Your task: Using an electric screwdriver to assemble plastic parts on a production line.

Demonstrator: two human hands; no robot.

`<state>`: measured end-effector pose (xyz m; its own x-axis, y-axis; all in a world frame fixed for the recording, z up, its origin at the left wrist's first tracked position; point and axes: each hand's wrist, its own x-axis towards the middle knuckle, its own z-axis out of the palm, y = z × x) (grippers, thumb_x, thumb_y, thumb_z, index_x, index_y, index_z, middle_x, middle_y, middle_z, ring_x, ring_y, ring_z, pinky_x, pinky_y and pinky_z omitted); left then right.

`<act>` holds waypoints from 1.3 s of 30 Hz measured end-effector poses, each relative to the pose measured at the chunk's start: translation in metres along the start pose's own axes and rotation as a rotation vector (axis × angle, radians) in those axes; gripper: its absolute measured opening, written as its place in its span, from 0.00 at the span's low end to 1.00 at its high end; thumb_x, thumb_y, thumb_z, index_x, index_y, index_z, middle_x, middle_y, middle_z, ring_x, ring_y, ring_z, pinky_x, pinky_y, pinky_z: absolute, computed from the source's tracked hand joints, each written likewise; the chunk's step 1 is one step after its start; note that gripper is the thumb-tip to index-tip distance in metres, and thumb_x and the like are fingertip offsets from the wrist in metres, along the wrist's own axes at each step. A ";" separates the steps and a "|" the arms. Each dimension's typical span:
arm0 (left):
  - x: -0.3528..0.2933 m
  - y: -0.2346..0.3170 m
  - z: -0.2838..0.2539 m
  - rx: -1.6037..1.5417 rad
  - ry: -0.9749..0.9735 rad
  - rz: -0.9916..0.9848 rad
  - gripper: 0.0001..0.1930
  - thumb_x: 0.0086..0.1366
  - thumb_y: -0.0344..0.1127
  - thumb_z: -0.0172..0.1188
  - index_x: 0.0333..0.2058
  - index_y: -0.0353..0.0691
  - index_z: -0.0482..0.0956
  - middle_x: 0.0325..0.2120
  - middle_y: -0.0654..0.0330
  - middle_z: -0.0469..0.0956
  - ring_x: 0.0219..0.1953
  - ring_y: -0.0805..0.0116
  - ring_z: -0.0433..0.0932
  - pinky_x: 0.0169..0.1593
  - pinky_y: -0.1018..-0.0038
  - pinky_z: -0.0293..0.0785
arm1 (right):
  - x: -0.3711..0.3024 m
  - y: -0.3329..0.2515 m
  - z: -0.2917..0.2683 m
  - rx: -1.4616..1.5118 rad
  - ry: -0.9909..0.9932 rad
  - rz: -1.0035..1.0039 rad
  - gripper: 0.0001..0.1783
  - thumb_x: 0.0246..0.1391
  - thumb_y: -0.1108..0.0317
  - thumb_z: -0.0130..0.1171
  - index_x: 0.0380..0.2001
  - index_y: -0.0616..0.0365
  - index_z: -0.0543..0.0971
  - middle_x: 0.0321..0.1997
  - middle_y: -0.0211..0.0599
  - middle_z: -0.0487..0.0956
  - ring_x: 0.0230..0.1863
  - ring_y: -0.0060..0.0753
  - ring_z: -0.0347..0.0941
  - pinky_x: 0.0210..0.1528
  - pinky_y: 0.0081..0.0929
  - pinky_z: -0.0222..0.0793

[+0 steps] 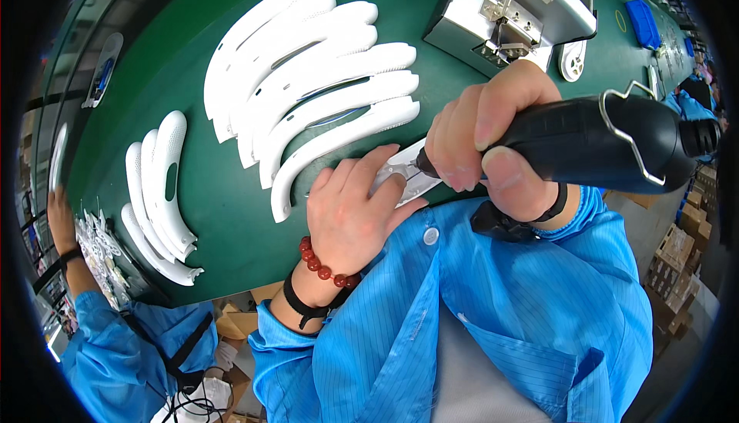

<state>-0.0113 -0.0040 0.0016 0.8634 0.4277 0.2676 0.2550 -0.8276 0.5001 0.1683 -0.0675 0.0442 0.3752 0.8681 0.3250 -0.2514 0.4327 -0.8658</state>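
Observation:
My right hand point(500, 130) is wrapped round a black electric screwdriver point(585, 142) with a wire hanging loop at its back end. The screwdriver's tip points left, onto a white plastic part point(419, 180) at the table's near edge. My left hand point(354, 200) presses on that part, thumb and forefinger on either side of the tip. The screw, if there is one, is too small to make out. Just beyond my left hand lie several curved white plastic shells point(339, 127), side by side in a fanned group.
A smaller group of white shells point(158, 192) lies left on the green table point(231, 246). Far right stand a metal fixture point(508, 23), a white reel point(572, 60) and a blue bin point(643, 24). At the left edge a co-worker's arm point(65, 230) reaches over bagged small parts point(104, 257).

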 end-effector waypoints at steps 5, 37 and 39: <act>0.000 0.000 -0.003 0.026 0.019 0.010 0.15 0.43 0.43 0.70 0.28 0.42 0.80 0.44 0.59 0.79 0.32 0.65 0.74 0.32 0.69 0.65 | 0.004 -0.008 -0.001 -0.199 -0.205 0.066 0.14 0.58 0.65 0.60 0.36 0.56 0.64 0.21 0.33 0.71 0.21 0.24 0.67 0.27 0.27 0.66; 0.191 -0.184 -0.103 0.547 -0.043 -0.088 0.23 0.63 0.42 0.61 0.54 0.39 0.74 0.59 0.53 0.67 0.57 0.47 0.69 0.57 0.61 0.67 | 0.063 -0.061 -0.075 -0.170 0.240 -0.310 0.09 0.56 0.73 0.54 0.24 0.64 0.70 0.17 0.36 0.74 0.18 0.21 0.70 0.23 0.21 0.68; 0.173 -0.133 -0.098 0.464 -0.013 0.012 0.16 0.61 0.37 0.63 0.45 0.36 0.76 0.48 0.50 0.73 0.49 0.47 0.71 0.52 0.60 0.69 | 0.059 -0.063 -0.089 -0.358 0.064 -0.272 0.09 0.62 0.65 0.47 0.40 0.57 0.64 0.20 0.35 0.68 0.20 0.27 0.65 0.26 0.28 0.65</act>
<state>0.0611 0.2156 0.0624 0.8722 0.4150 0.2590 0.4104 -0.9089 0.0744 0.2853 -0.0648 0.0842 0.4424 0.7130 0.5440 0.1838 0.5216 -0.8332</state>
